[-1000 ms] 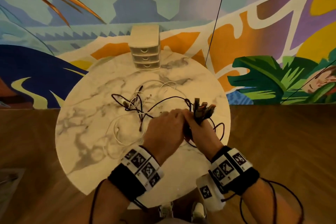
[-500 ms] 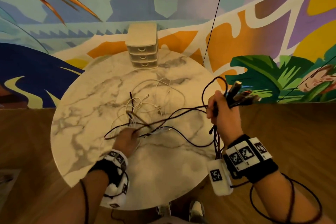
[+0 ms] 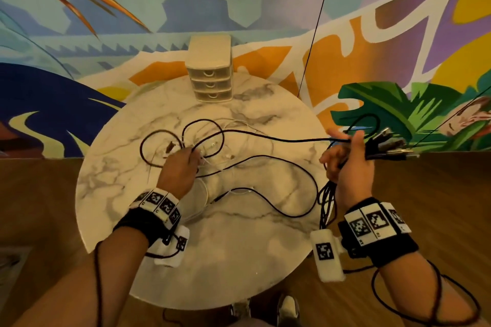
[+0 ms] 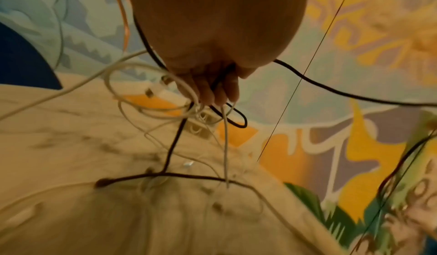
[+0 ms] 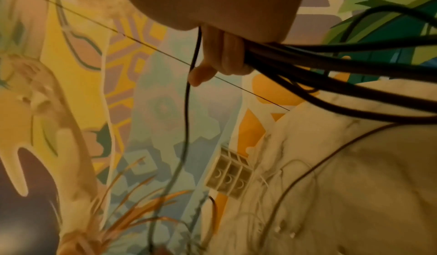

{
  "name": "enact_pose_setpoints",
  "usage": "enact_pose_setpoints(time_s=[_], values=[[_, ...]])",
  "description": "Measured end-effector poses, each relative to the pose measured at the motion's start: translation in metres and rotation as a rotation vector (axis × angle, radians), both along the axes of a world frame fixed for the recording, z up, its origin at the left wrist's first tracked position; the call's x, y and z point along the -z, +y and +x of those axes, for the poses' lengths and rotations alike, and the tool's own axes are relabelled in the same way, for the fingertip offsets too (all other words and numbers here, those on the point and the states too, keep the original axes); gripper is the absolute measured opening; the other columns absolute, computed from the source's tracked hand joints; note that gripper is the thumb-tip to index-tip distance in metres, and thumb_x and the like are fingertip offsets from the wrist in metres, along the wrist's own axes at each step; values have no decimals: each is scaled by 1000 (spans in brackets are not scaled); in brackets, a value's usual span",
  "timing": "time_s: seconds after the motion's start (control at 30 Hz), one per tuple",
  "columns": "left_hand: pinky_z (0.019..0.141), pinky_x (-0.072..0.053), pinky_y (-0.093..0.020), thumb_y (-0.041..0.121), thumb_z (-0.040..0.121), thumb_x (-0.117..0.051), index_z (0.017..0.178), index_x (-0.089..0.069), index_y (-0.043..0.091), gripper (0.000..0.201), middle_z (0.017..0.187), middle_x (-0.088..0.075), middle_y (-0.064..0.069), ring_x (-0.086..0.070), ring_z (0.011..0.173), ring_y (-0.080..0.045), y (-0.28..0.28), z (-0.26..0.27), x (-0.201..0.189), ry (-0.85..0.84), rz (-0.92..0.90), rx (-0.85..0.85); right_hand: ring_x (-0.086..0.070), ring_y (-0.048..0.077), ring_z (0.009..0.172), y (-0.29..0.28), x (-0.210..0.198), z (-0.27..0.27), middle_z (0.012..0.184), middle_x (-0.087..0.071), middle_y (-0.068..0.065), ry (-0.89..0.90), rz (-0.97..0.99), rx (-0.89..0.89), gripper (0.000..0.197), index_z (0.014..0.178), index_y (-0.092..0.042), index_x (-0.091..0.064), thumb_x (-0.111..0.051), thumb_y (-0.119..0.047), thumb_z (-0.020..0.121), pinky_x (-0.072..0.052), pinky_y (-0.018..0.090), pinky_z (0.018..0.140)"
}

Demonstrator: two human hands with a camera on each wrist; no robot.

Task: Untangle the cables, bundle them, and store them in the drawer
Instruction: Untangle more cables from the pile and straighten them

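Black cables (image 3: 265,138) and thin white cables (image 3: 239,127) lie tangled on the round marble table (image 3: 239,260). My left hand (image 3: 186,159) is over the tangle at the table's middle. Its fingers (image 4: 212,90) pinch white strands and a black cable (image 4: 172,143). My right hand (image 3: 345,159) is off the table's right edge and grips a bunch of black cables (image 5: 319,68). Their plug ends (image 3: 390,146) stick out to the right. One black cable runs taut from that hand to the tangle. A cream three-drawer unit (image 3: 210,71) stands at the table's far edge with its drawers closed.
A painted wall rises behind the table. Wood floor (image 3: 438,207) surrounds it. My shoes (image 3: 265,310) show beneath the near edge. A thin dark line (image 3: 316,24) hangs down the wall to the right of the drawers.
My right hand has carried the black bunch further right, off the table edge. My left hand moved from the near left up to the tangle's middle and took hold of strands there.
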State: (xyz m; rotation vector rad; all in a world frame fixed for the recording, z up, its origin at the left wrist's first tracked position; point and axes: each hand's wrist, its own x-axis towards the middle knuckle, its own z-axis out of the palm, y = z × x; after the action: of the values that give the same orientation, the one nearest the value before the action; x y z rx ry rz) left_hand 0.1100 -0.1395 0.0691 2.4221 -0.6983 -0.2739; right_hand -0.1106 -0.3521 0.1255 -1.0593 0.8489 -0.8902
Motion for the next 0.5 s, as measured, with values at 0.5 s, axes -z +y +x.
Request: enact_pose_setpoints(time_s=[0.5], values=[[62,-38,-28,26,98,-41,117,-58,21,25,94,-63,0,-57,85,-20,-41,-87,-43,-299,60,485,-39,7,35,66,5,52,49,-53,7,429,-65,-574,48,61,-9,-56,-42,-35,98,-32,25,48]])
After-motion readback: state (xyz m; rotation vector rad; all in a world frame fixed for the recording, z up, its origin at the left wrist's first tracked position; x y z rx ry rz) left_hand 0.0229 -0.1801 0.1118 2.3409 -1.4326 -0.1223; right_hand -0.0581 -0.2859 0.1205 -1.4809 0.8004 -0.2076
